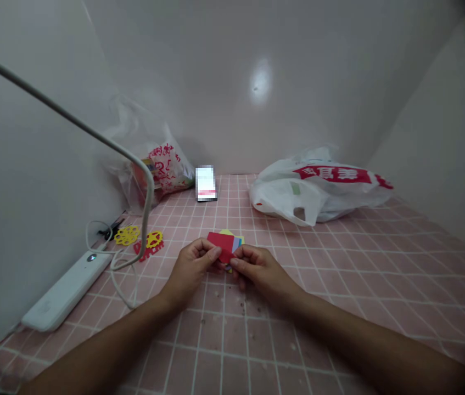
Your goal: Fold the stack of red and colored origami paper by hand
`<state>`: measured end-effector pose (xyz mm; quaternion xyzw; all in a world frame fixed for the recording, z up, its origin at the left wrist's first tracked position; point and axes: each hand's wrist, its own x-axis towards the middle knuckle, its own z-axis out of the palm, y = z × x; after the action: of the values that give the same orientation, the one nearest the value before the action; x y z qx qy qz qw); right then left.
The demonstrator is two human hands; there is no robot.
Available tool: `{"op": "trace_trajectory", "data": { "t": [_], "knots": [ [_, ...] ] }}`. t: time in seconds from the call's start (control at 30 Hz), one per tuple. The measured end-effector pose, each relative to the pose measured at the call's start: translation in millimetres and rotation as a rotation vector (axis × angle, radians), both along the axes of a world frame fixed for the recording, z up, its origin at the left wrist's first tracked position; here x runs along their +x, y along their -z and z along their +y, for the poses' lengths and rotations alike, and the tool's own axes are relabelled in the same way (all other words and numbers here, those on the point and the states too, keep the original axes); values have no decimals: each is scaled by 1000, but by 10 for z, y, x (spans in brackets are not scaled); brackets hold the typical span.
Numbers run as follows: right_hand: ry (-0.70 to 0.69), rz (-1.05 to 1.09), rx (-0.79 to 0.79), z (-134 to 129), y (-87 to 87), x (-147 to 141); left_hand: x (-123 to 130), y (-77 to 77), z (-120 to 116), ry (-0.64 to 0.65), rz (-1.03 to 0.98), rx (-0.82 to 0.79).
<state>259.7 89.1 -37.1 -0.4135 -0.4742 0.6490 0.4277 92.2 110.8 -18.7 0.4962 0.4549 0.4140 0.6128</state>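
A small red paper piece is pinched between my two hands near the middle of the view. My left hand grips its left side with thumb and fingers. At its lower right corner, my right hand holds it between thumb and forefinger. Behind the red paper, edges of lilac, blue and yellow paper show; whether they are held or lie on the table cannot be told. To the left lie a yellow cut-out and a red cut-out with a smaller yellow one on it.
The pink tiled table bears a lit phone at the back, a clear bag left of it and a white bag on the right. A white power strip lies left; a grey cable arches across the left.
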Motion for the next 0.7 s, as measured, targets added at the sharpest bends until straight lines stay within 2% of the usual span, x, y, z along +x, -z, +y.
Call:
{"op": "trace_trajectory", "data": {
  "t": [0.37,0.47,0.6,0.7],
  "knots": [
    [59,15,9,32,-1,23,-4,24,28,-11,-116,-22],
    [61,-9,32,36,-6,36,-2,-7,33,28,-53,-49],
    [7,-92,112,27,-18,47,-17,-18,42,151,91,-77],
    [12,-58,90,28,-14,42,-23,16,42,177,106,-89]
  ]
}}
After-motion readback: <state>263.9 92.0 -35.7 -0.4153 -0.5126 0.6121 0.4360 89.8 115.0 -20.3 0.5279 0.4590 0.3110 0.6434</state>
